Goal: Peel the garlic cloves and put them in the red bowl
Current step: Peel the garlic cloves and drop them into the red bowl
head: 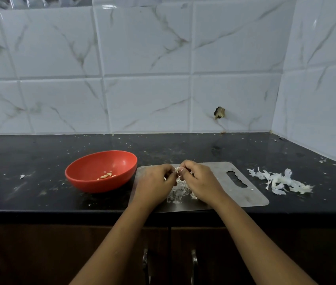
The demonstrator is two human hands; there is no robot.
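Forearms (pixel 119 239) bare to frame edge; left hand (pixel 152 186), right hand (pixel 202 182) bare.

Garlic clove (pixel 177 169) mostly hidden between left hand (pixel 153 186) and right hand (pixel 201 182), cupboard handles (pixel 145 262) cropped

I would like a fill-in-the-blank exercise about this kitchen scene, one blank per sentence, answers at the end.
The peeled cloves lie in the ____ bowl.
The bowl stands to the ____ of the cutting board.
The left hand and right hand pinch a garlic clove above the cutting ____.
The pile of skins on the counter lies to the board's ____.
Answers: red, left, board, right.
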